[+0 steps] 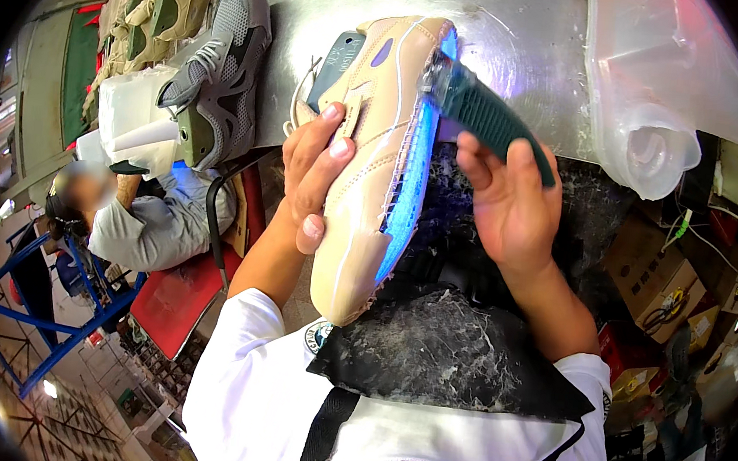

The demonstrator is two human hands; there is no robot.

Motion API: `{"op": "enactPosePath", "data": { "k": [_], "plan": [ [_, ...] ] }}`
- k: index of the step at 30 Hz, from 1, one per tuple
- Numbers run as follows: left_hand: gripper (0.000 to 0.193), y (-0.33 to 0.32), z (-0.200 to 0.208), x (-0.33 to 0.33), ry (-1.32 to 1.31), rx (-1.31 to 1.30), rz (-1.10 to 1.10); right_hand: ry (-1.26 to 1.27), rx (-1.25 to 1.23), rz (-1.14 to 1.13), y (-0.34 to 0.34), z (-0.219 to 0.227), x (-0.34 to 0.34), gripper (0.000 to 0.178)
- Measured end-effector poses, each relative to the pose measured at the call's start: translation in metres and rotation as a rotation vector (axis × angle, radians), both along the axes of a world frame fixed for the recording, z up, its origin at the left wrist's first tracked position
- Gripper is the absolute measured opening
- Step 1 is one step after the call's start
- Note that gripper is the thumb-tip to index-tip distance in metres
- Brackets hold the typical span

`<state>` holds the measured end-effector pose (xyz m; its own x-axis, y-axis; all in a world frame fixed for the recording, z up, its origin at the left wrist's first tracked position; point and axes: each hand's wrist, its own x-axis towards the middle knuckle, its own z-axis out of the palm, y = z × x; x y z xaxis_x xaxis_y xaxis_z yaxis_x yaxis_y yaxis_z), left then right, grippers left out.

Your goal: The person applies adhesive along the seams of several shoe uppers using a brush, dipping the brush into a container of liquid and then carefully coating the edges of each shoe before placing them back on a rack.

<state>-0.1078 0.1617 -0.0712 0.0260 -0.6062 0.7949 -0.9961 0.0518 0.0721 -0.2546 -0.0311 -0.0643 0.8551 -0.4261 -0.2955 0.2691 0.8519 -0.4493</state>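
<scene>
In the middle I have a beige shoe upper (375,161) with its toe pointing down toward me. A grey-green shoe last (340,63) shows at its heel opening. My left hand (311,173) is closed round the shoe's left side, fingers on the laces area. Blue light falls along the stitched lower edge on its right. My right hand (520,209) grips a tool with a dark green ribbed handle (493,118); the tool's dark head meets the lower edge near the heel. The type of head is too blurred to tell.
A metal table (526,42) lies beyond the shoe. At left stand a grey mesh shoe (229,69) and several beige shoes (182,3). Clear plastic sheeting (662,89) hangs at right above cardboard boxes (650,273). Another person (146,224) sits at left near a red chair (183,298).
</scene>
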Motion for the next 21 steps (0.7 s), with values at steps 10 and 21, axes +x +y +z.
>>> {"op": "enactPosePath", "data": {
  "k": [10,21],
  "plan": [
    [0.081,-0.002,0.025,-0.016,0.191,0.144,0.086,-0.288,-0.571,0.307,-0.042,0.026,-0.034,0.030],
    [0.081,0.000,0.008,-0.001,0.138,0.102,0.001,-0.402,-0.929,0.308,-0.045,0.026,-0.025,0.032]
  ]
}}
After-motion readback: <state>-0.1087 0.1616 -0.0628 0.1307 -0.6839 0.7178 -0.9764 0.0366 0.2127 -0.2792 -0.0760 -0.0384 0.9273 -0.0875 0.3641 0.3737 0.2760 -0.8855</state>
